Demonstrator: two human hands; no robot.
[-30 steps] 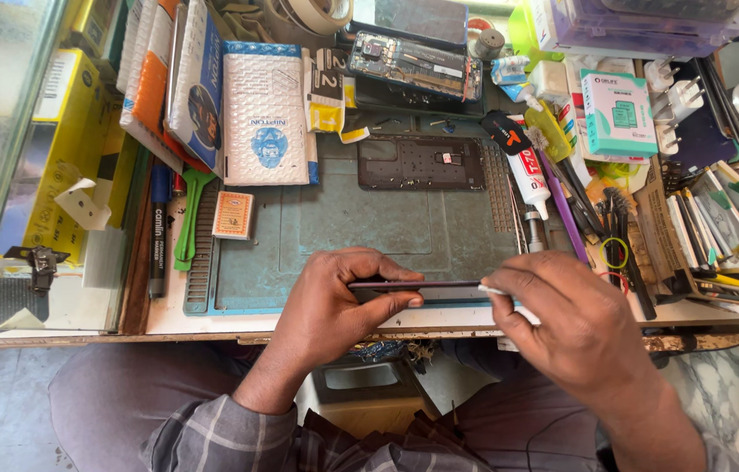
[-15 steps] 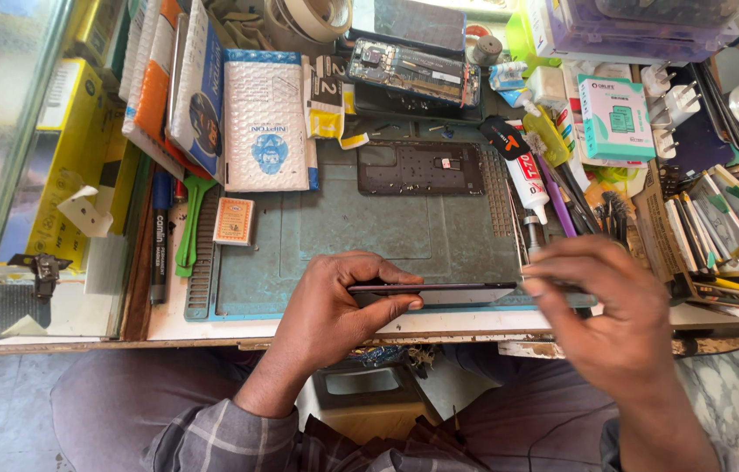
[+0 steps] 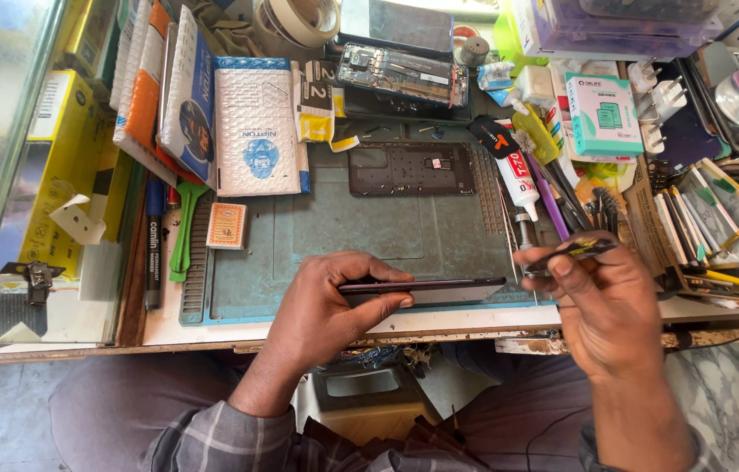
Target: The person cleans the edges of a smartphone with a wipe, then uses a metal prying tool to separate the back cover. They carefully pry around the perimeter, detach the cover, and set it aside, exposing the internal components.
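My left hand [image 3: 326, 306] grips a thin dark phone [image 3: 453, 287] by its left end, holding it edge-on and level just above the front of the teal work mat [image 3: 343, 232]. My right hand [image 3: 606, 306] is to the right of the phone, apart from it. Its fingers pinch a small flat dark tool with yellow marks [image 3: 581, 246]. A bare dark phone frame [image 3: 413, 168] lies flat on the mat beyond the hands.
An opened phone [image 3: 400, 74], a tape roll [image 3: 295, 22] and a white padded envelope [image 3: 256, 127] sit at the back. A glue tube [image 3: 516, 175], a teal box [image 3: 604, 114] and several tools crowd the right. A marker pen [image 3: 153, 240] lies at left.
My right hand has let go of the phone's right end and pulled away to the right, now holding the small tool. My left hand keeps the phone in place.
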